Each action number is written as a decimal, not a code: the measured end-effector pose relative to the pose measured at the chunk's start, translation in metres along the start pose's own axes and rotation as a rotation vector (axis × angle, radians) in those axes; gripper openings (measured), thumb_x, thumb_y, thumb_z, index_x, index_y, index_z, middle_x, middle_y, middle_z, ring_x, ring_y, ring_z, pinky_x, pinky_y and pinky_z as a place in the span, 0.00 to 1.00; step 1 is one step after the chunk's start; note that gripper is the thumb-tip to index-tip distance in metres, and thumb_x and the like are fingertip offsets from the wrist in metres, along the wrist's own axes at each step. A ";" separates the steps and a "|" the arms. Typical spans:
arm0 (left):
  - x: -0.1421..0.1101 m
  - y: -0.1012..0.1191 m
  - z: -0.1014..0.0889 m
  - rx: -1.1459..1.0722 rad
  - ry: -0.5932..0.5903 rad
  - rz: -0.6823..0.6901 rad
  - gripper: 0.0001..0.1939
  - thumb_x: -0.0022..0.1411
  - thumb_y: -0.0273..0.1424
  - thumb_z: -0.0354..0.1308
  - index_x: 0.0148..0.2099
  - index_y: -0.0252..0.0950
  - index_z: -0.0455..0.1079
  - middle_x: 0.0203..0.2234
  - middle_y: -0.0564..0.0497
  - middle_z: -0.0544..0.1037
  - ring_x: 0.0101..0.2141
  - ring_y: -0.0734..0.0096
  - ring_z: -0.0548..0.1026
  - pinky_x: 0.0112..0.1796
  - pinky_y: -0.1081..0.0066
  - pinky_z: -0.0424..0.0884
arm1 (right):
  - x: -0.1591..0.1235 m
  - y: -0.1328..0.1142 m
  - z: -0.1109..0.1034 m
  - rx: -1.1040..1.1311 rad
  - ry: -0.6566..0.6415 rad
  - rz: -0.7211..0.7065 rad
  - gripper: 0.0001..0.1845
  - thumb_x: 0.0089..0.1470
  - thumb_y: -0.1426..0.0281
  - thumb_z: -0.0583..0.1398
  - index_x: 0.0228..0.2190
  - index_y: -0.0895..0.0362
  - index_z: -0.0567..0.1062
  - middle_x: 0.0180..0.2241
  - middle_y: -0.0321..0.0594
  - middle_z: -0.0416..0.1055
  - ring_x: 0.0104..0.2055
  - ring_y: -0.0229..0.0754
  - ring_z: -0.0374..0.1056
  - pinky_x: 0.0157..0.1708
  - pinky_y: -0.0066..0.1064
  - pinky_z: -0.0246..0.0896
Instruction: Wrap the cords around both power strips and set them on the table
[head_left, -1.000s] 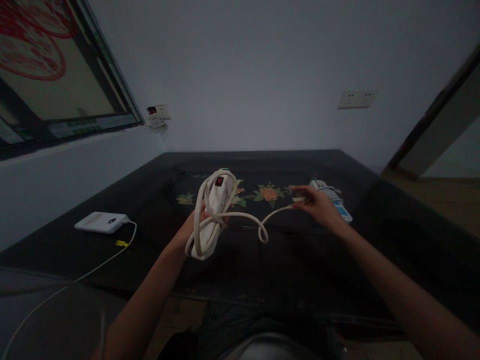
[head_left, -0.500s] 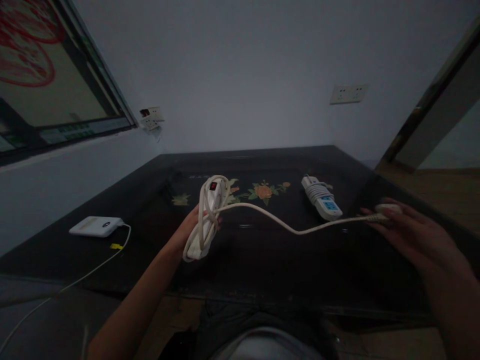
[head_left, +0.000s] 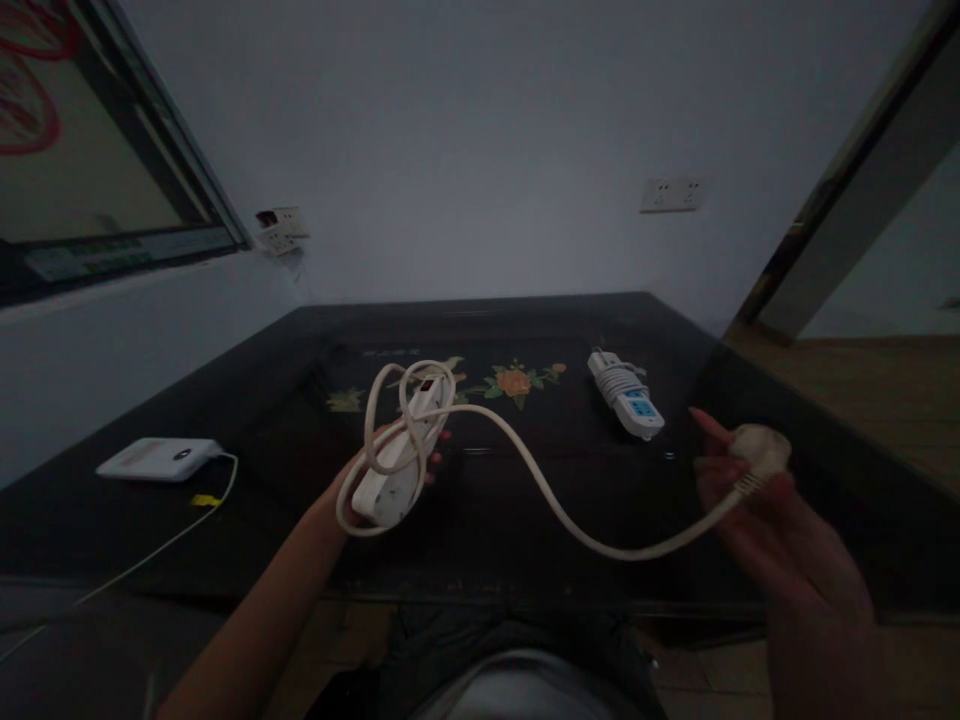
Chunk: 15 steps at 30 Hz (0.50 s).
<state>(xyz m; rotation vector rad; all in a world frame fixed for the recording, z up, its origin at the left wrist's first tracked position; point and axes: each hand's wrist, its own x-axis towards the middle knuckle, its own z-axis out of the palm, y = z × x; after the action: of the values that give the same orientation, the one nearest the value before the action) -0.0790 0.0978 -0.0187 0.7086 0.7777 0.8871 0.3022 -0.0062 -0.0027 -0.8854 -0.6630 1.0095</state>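
Note:
My left hand [head_left: 375, 465] grips a white power strip [head_left: 394, 485] from below, holding it tilted above the dark table. Loose loops of its cream cord [head_left: 536, 470] hang around the strip, and a red-black switch shows near its far end. From there the cord sags across to the right, where it ends in a rounded plug [head_left: 761, 450]. That plug rests in my right hand [head_left: 757, 510], palm turned up and fingers curled about it. A second power strip [head_left: 637, 408], with blue socket faces and its grey cord wound around it, lies on the table between my hands.
The glossy black table [head_left: 480, 560] has a painted flower pattern. On its left lies a white power bank [head_left: 154, 458] with a thin cable [head_left: 157, 550] running off the near edge. Wall sockets [head_left: 673, 194] are behind, and a window [head_left: 97, 150] is at left.
My right hand has turned palm up with the plug and come a little nearer. The cord sags lower, and its loops around the strip look looser. The view has shifted slightly right.

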 end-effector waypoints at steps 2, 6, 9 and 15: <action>-0.006 -0.002 0.003 -0.046 -0.050 -0.021 0.26 0.58 0.46 0.57 0.53 0.33 0.69 0.42 0.41 0.78 0.32 0.62 0.78 0.31 0.64 0.76 | -0.004 -0.009 0.010 0.105 -0.029 0.035 0.24 0.41 0.59 0.67 0.42 0.52 0.76 0.31 0.37 0.67 0.21 0.31 0.60 0.16 0.20 0.67; -0.015 -0.007 0.007 -0.100 -0.127 -0.045 0.29 0.56 0.48 0.59 0.52 0.32 0.70 0.42 0.42 0.78 0.31 0.64 0.77 0.31 0.66 0.75 | -0.001 -0.023 0.024 0.141 0.040 -0.173 0.19 0.46 0.63 0.65 0.43 0.46 0.74 0.30 0.36 0.66 0.21 0.33 0.60 0.19 0.28 0.69; -0.016 -0.011 0.011 -0.095 -0.133 -0.055 0.23 0.54 0.40 0.61 0.48 0.31 0.71 0.39 0.43 0.79 0.28 0.68 0.75 0.29 0.68 0.74 | 0.007 -0.030 0.030 0.109 0.115 -0.301 0.17 0.48 0.65 0.65 0.42 0.46 0.74 0.32 0.36 0.67 0.21 0.33 0.61 0.21 0.31 0.68; -0.018 -0.010 0.016 -0.054 -0.086 -0.016 0.19 0.52 0.35 0.61 0.44 0.29 0.73 0.36 0.41 0.78 0.26 0.70 0.72 0.28 0.69 0.72 | 0.024 -0.036 0.033 0.139 0.203 -0.398 0.05 0.50 0.67 0.63 0.32 0.52 0.74 0.27 0.33 0.66 0.14 0.25 0.49 0.15 0.24 0.55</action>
<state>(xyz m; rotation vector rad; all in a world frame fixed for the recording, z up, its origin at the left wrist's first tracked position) -0.0696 0.0742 -0.0130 0.6876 0.6792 0.8551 0.3003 0.0172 0.0465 -0.6882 -0.5604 0.5922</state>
